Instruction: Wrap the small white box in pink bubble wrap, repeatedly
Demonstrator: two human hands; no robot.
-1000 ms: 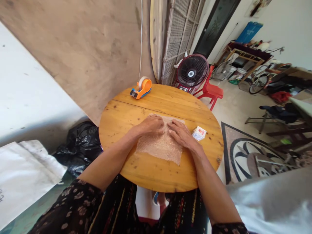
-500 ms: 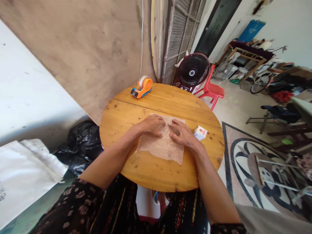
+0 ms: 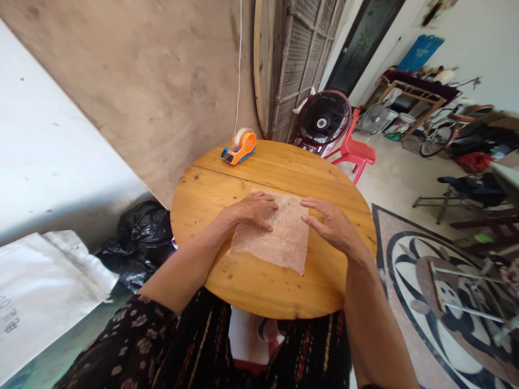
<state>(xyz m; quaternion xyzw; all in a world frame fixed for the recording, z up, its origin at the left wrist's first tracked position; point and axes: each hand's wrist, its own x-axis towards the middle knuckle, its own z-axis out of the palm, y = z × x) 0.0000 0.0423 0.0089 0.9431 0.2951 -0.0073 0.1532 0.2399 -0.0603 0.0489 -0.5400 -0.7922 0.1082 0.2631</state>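
A sheet of clear bubble wrap (image 3: 271, 246) lies flat on the round wooden table (image 3: 259, 289). My left hand (image 3: 258, 209) rests on its upper left part, palm down with the fingers lightly bent and spread. At the sheet's right edge, my right hand (image 3: 330, 222) is held with thumb and fingers apart and nothing between them. The small white box seen earlier on that side is now hidden behind my right hand and forearm.
An orange and blue tape dispenser (image 3: 240, 147) with a roll stands at the table's far left edge. Beyond the table are a dark red fan (image 3: 323, 121) and a red plastic chair (image 3: 357, 151). Black plastic bags (image 3: 141, 232) lie at the left.
My right hand has lifted off the bubble wrap and moved right, covering the small white box. My left hand stays on the sheet. The view has shifted slightly.
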